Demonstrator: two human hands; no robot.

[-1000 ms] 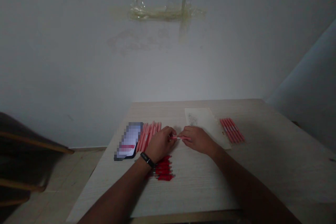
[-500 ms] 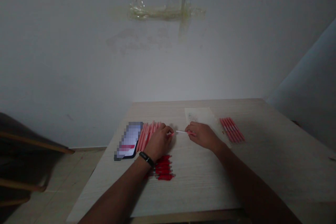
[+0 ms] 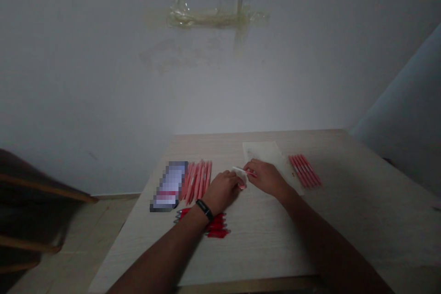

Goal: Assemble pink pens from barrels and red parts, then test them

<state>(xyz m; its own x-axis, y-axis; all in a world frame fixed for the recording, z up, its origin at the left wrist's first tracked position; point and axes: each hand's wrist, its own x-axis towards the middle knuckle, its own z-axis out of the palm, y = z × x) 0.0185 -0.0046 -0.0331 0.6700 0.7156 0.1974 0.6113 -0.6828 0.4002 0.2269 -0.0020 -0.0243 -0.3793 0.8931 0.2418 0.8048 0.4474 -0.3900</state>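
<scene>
Left hand, right hand, white tissue between

Dim, flat indoor light, soft shadows, grainy picture, wide-angle bending at edges

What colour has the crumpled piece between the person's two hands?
White. The crumpled piece shows best in the head view, the only view here.

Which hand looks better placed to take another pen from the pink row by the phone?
Left, probably: the left hand lies right beside those pens, while the right hand is farther away, holding a pen. The left fingertips do touch a white tissue, though.
</scene>
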